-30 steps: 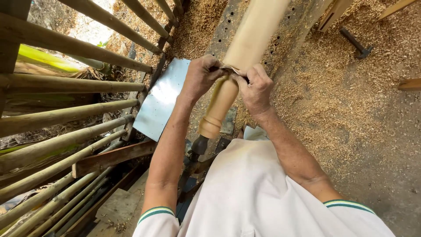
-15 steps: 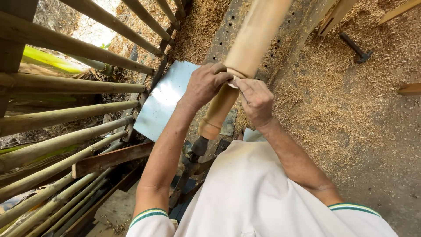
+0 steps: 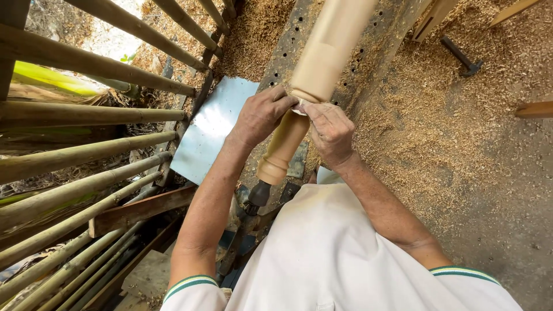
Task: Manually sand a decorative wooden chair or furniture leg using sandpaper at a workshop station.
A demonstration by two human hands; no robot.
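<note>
On the lathe, pale turned wooden spindle point(image 3: 322, 69), both hands point(image 3: 262, 115) point(image 3: 329, 131) pinching sandpaper point(image 3: 300, 107) around its groove.

To your left runs a fence of bamboo poles point(image 3: 86, 118), with a brown wooden plank point(image 3: 141, 210) lying across its lower part. Just beside it a pale blue metal sheet point(image 3: 210, 135) lies flat. Sawdust point(image 3: 455, 132) covers the ground on your right, where a dark hammer point(image 3: 461, 56) rests near the top, well apart from a wooden strip point(image 3: 534, 109) at the edge.
</note>
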